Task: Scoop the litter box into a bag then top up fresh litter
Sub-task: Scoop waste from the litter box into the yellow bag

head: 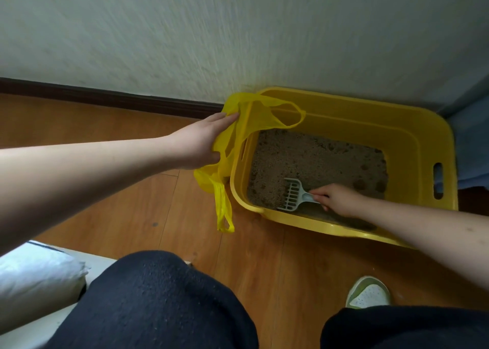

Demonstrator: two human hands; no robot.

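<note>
Scooping now, right hand (340,199) clamped on the stiff, light scoop (295,195) at its handle down in the litter box (423,137), left hand (197,143) pinching the flimsy, slippery bag (246,121) by its rim at the box's edge.

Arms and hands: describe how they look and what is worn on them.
Both forearms are bare, with no sleeves in view. The left hand and right hand wear no gloves, rings, watch or bracelet that can be seen. The right forearm shows a few small dark spots. Nails look short and unpainted, though the picture is soft.
</note>
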